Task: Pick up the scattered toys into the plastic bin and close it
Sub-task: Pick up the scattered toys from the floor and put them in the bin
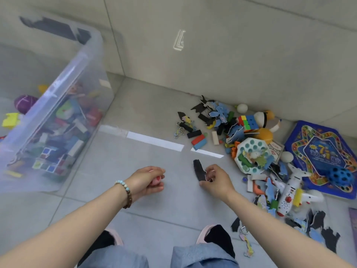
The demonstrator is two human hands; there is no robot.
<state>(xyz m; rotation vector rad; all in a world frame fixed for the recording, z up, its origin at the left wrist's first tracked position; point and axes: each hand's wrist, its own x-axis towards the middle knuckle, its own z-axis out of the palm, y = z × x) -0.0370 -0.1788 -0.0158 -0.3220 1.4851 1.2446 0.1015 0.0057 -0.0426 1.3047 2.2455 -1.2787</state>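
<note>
A clear plastic bin [85, 60] stands open at the left, with several blocks and cubes inside. My left hand [146, 180] hovers over the floor at centre, fingers closed round a small pink toy [156, 180]. My right hand [216, 180] pinches a black puzzle piece [199, 169] upright. Scattered toys lie to the right: a colour cube [248, 121], an octagonal white tray [251, 155], a white toy plane [289, 188], a blue game board [318, 151], a blue holed ball [341, 177], and several puzzle pieces [220, 113].
A grey wall runs behind the toy pile. A purple toy [24, 103] and a yellow toy [10, 119] sit left of the bin's wall. My knees and feet in pink slippers [204, 235] are at the bottom. More black pieces [326, 233] lie at lower right.
</note>
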